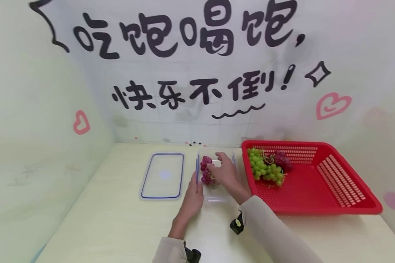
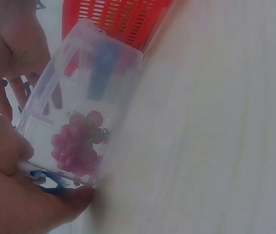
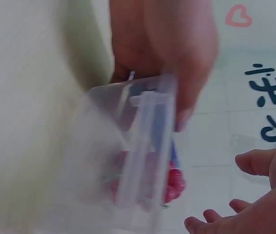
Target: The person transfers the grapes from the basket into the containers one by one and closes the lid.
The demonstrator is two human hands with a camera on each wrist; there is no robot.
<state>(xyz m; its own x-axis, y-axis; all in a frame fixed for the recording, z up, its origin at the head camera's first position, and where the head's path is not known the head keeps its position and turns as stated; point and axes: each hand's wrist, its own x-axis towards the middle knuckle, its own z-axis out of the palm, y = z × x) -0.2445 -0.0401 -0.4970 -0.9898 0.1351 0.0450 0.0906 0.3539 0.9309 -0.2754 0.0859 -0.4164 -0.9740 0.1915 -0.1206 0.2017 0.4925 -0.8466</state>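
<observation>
A clear plastic container (image 1: 217, 199) with blue-edged side flaps stands on the table. Inside it lies a bunch of red grapes (image 1: 205, 165), seen through the wall as a pink-red cluster (image 2: 77, 146) in the left wrist view. My left hand (image 1: 193, 197) grips the container's left side, thumb and fingers about the wall and its flap. Over the container is my right hand (image 1: 225, 173), its fingers spread and loosely bent. In the right wrist view the right hand (image 3: 259, 202) appears apart from the grapes, holding nothing.
Left of the container, a clear lid (image 1: 163, 177) with a blue seal lies flat. A red plastic basket (image 1: 322, 210) stands at the right, with green grapes (image 1: 258, 164) and dark red grapes (image 1: 282, 159) in its left end. Behind rises a wall (image 1: 184, 128) with black lettering.
</observation>
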